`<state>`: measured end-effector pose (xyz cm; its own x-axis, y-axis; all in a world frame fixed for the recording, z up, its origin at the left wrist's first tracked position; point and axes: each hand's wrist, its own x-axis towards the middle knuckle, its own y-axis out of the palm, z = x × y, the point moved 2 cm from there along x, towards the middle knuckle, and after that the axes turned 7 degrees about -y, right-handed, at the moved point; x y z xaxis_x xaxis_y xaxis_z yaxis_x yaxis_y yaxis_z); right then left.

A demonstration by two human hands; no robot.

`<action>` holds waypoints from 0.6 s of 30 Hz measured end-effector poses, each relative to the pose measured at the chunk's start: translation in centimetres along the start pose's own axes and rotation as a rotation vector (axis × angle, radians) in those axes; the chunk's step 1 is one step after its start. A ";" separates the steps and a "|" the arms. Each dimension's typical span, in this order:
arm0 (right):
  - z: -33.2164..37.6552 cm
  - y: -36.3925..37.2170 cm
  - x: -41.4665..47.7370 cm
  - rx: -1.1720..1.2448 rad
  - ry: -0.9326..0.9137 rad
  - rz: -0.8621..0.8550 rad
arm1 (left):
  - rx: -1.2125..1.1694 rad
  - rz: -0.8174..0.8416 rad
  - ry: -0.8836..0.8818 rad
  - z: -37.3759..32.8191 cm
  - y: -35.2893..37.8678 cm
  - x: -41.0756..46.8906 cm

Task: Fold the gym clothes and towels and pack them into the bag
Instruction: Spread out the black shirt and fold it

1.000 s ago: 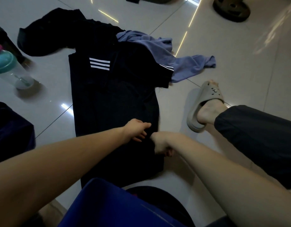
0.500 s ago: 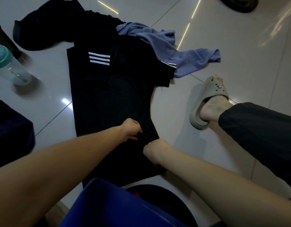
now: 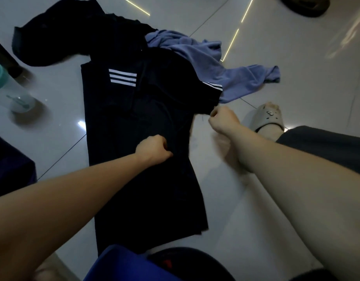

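The black shirt (image 3: 118, 122) is lying lengthwise on the floor (image 3: 296, 82), collar farthest, the left hand (image 3: 152, 150) gripping its middle and the right hand (image 3: 222, 119) pinching its sleeve (image 3: 205, 94).

Head-worn camera looks steeply down, close over the tiled floor (image 3: 296, 82) ahead.

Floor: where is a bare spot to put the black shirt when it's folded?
The biggest bare patch of floor lies right of the purple towel and beyond the slipper. A narrower strip runs between the shaker bottle and the black shirt's left edge. The top middle is crowded: another black garment and the purple towel bunch against the shirt.
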<state>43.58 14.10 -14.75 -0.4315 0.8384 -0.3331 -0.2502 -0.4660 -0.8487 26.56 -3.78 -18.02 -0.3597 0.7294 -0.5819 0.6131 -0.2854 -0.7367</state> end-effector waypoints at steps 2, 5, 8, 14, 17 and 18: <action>0.3 -1.2 3.1 -0.061 -0.037 -0.065 | 0.058 -0.139 0.068 0.0 -2.1 2.2; 0.6 -2.0 7.7 -0.199 -0.075 -0.083 | 0.205 -0.281 0.159 0.5 -5.0 5.8; 0.5 -1.6 11.6 -0.330 -0.125 -0.002 | 0.382 -0.325 0.180 1.7 -6.9 9.0; 0.6 -1.7 14.9 -0.499 -0.211 -0.067 | 0.429 -0.218 0.117 2.9 -7.9 12.6; 0.3 -2.6 15.5 -0.420 -0.163 -0.064 | 0.461 -0.176 0.093 2.4 -8.3 13.2; 0.3 -3.2 15.4 -0.320 -0.145 -0.052 | 0.461 -0.171 0.087 2.3 -8.3 13.4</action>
<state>37.51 28.41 -16.99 -0.5498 0.7988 -0.2441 -0.0003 -0.2924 -0.9563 15.04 6.91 -20.44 -0.3560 0.8335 -0.4226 0.1684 -0.3876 -0.9063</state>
